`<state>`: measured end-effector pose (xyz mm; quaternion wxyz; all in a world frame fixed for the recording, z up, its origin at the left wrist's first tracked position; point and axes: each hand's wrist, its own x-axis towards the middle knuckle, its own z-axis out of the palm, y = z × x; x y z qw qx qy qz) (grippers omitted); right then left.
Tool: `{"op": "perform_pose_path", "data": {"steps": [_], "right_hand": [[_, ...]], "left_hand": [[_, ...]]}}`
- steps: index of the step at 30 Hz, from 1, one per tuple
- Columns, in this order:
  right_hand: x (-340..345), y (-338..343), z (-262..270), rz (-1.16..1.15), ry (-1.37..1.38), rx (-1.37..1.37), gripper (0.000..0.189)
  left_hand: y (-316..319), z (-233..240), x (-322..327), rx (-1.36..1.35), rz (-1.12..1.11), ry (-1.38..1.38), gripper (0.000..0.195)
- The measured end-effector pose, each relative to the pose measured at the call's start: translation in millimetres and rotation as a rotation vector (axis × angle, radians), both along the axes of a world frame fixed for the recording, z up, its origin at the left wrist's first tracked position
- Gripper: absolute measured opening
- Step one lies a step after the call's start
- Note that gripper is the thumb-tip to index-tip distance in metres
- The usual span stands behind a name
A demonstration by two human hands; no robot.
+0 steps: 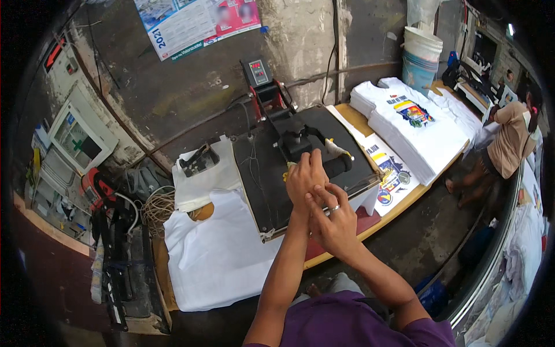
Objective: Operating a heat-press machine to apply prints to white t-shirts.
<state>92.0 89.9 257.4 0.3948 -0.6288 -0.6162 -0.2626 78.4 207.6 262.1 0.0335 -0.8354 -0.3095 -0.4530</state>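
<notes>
My left hand (305, 178) is curled over the padded handle (337, 166) of a black heat press; its fingertips are hidden. Across the back of that hand and wrist lie the fingers of my right hand (333, 219), slightly spread, with a ring on one finger. The upper platen (277, 191) is down, and white fabric shows under its edges. A lit digital control box (259, 71) stands behind it. Left of the press, a plain white shirt (225, 260) is spread out, partly under the platen.
Printed white shirts (407, 108) are stacked at right, beside a printed transfer sheet (388, 175). Stacked buckets (420, 56) stand behind. Another press (125, 269) is at left near coiled cord (160, 210). A black tape dispenser (199, 160) sits on white cloth. A person (511, 134) bends at far right.
</notes>
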Motion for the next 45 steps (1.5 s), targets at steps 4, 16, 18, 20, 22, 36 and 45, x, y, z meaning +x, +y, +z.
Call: {"op": "perform_pose_path", "data": {"steps": [4, 16, 18, 20, 22, 36, 45], "right_hand": [[9, -3, 1, 0.047, 0.048, -0.05, 0.049], [121, -46, -26, 0.331, 0.111, -0.022, 0.05], [177, -56, -52, 0.241, 0.124, -0.001, 0.053], [238, -65, -89, 0.108, 0.244, -0.083, 0.047], [296, -79, -132, -0.047, 0.562, -0.285, 0.037], [422, -139, -298, -0.108, 0.353, -0.91, 0.016], [425, -135, -305, -0.073, 0.504, -0.83, 0.031]], "left_hand": [[-1, -3, 3, -0.038, 0.01, -0.012, 0.019], [-7, 1, 14, -0.151, 0.056, -0.075, 0.022], [-8, 1, 15, -0.163, 0.042, -0.098, 0.023], [-9, 1, 17, -0.179, 0.029, -0.127, 0.025], [-9, 0, 19, -0.217, 0.025, -0.167, 0.026], [-3, -5, 21, -0.279, 0.104, -0.198, 0.025], [2, -11, 19, -0.319, 0.095, -0.256, 0.026]]}}
